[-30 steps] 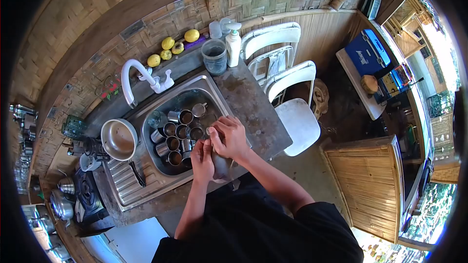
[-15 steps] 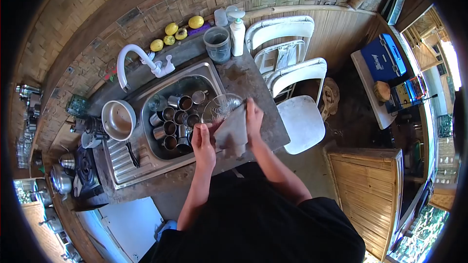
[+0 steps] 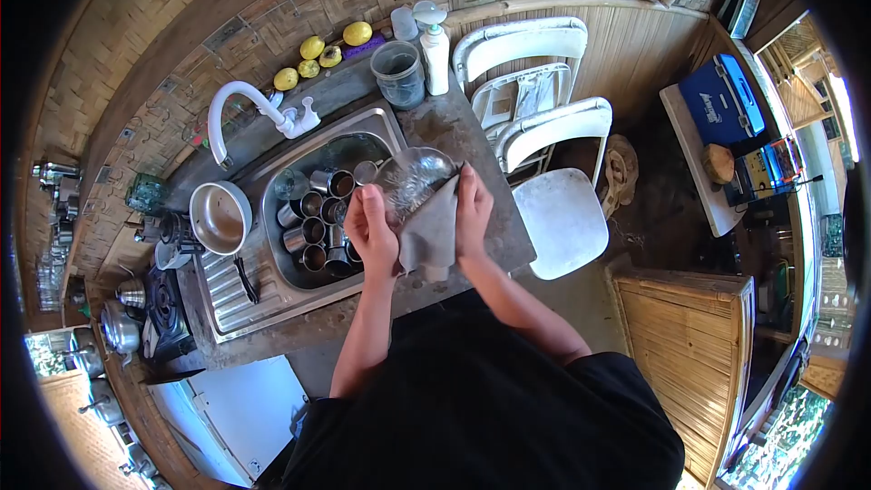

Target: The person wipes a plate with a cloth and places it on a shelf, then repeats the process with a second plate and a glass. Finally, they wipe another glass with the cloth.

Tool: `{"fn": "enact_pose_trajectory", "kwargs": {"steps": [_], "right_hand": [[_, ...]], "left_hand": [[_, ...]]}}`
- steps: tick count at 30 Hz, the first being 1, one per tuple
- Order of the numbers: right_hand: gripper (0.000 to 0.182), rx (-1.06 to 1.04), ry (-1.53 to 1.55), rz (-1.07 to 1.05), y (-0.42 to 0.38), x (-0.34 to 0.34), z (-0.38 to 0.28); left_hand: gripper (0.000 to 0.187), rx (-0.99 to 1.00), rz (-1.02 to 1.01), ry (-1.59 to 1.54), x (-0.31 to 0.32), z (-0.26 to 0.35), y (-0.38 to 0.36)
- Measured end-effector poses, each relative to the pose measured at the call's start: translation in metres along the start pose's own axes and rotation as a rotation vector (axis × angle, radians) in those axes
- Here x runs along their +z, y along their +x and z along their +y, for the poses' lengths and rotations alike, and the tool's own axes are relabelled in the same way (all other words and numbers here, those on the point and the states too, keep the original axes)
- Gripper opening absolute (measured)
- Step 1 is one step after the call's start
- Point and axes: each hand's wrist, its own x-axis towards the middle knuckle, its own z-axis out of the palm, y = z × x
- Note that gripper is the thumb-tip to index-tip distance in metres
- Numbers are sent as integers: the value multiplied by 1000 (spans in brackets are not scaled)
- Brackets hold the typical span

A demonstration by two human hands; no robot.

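Observation:
A clear glass bowl [image 3: 408, 174] is raised over the sink's right edge, tilted, with light glinting off its patterned surface. Its left side is gripped by my left hand [image 3: 373, 231], thumb up near the rim. My right hand [image 3: 473, 216] is closed on a grey cloth [image 3: 430, 234] and presses it to the bowl's right rim. The cloth hangs down between both hands and covers the bowl's near part. Below and to the left, several metal cups [image 3: 313, 230] crowd the basin of the steel sink [image 3: 225, 298].
A white faucet [image 3: 239, 89] arches over the sink. A metal pot [image 3: 220, 220] and a black-handled utensil [image 3: 246, 283] rest on the left. Behind stand a grey plastic container [image 3: 397, 82], a pump bottle [image 3: 436, 59] and several yellow fruits [image 3: 357, 34]. White folding chairs [image 3: 558, 218] stand right of the counter.
The bowl has tilted further, turning its glinting surface toward the view. Both hands have shifted slightly, and the cloth stays against the bowl. The camera view has moved a little.

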Motion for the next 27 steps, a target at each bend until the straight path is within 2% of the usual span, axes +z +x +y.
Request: {"fn": "enact_pose_trajectory", "kwargs": {"steps": [3,4,7,8,11,12,15,16,18,21,23,24,25,27], "right_hand": [[44,210,78,-18,9,1,11],[43,154,57,-83,17,-3,9],[40,-82,-265,-351,40,-14,-27],[35,-107,-300,-536,42,-15,-38],[34,-461,-502,-822,38,-7,-58],[35,-260,-508,-808,34,-6,-66],[33,-194,-254,-473,23,2,-43],[37,-134,-303,-401,20,0,-32],[39,12,-98,-227,8,0,-15],[43,209,118,-54,-13,2,2],[42,386,251,23,-25,8,-2],[44,402,225,40,-35,10,4],[43,305,188,50,-43,14,16],[39,192,120,-67,-44,8,24]], "left_hand": [[36,-94,62,-67,-2,-13,-7],[37,-117,-7,7,-10,-12,-12],[39,-156,-209,158,-39,-23,-7],[37,-153,-189,146,-33,-15,-3],[38,-12,-418,413,-28,5,11],[39,-43,-371,349,-27,7,11],[42,62,-331,311,-30,-2,5],[42,-4,-225,244,-29,-3,6],[43,-139,-12,110,-28,-7,6],[38,-140,76,-16,-23,-17,11],[40,-241,154,-92,-34,-42,14],[42,-260,202,-95,-38,-58,19],[43,-273,247,-104,-38,-68,24],[42,-440,343,-186,-38,-81,32]]}}
